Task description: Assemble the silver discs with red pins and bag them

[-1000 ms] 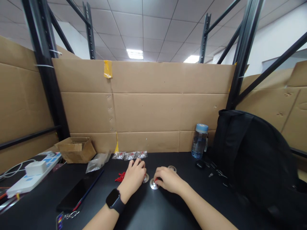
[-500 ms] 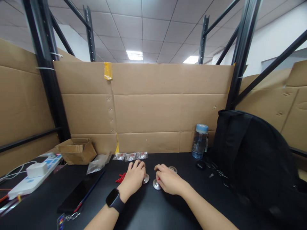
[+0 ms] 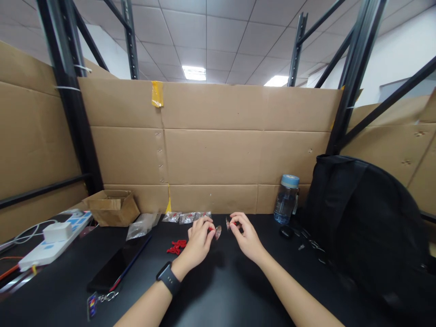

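My left hand [image 3: 200, 238], with a dark watch [image 3: 168, 277] on its wrist, pinches a small metal finger cymbal [image 3: 218, 233] by a red piece at its back. Opposite it, my right hand [image 3: 245, 236] grips a second finger cymbal [image 3: 228, 223], also by something red. Both discs are raised above the black table, tilted on edge, their faces turned towards each other with a small gap between them. A bundle of red cord [image 3: 176, 247] lies on the table just left of my left hand.
Small clear packets [image 3: 187, 218] line the cardboard wall [image 3: 211, 159]. Left are a plastic bag [image 3: 141, 225], a small box [image 3: 112, 208], a phone [image 3: 117, 268] and a power strip [image 3: 41, 254]. A bottle [image 3: 286, 200], a mouse [image 3: 286, 231] and a black backpack [image 3: 364, 236] stand right.
Both hands have lifted from the table, each bringing up a finger cymbal and turning it on edge. The metal ring-like disc behind my right hand no longer shows. The view shifted slightly.
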